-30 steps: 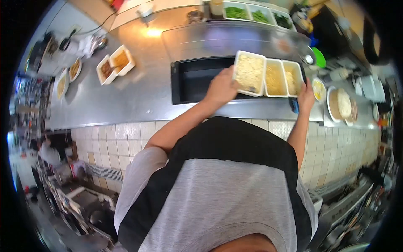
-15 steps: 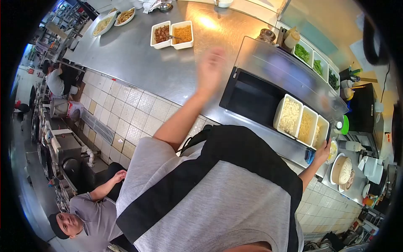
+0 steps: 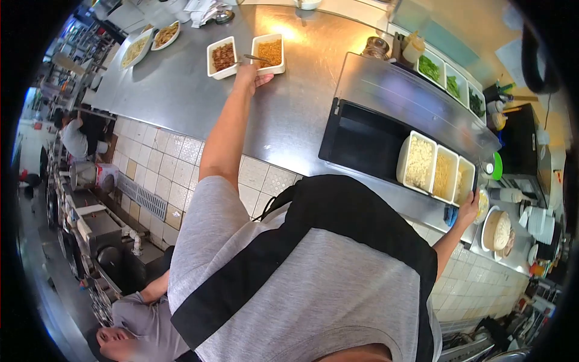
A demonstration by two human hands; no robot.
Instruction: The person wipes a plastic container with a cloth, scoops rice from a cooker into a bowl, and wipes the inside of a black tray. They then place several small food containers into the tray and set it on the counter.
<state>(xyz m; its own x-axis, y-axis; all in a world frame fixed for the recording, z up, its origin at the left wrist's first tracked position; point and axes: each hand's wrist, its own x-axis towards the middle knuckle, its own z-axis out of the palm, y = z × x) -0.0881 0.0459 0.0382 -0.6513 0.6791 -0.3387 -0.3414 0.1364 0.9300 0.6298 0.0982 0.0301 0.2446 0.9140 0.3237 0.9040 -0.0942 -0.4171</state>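
Closest in, the right hand [image 3: 468, 208] rests at the near edge of the steel surface [image 3: 181, 90], just beside a blue cloth [image 3: 450, 216]. Its fingers curl inward, but I cannot tell whether they grip anything. Just past it, a row of three white tubs [image 3: 435, 171] with pale and yellow food sits at the right end of a dark well [image 3: 362, 139] sunk into the surface.

Farther out, the left arm stretches across the surface. The left hand [image 3: 250, 75] is open with its fingers spread, touching the near rim of a white tub of orange food [image 3: 269, 53]. A spoon [image 3: 256, 58] lies in that tub. A tub of brown food [image 3: 222, 57] stands just beside it on the left. Beyond those, two plates [image 3: 151, 42] of food lie at the far left, and tubs of greens [image 3: 452, 81] line the far right.

Down at lower left, another person [image 3: 142, 326] in a grey shirt stands on the floor.
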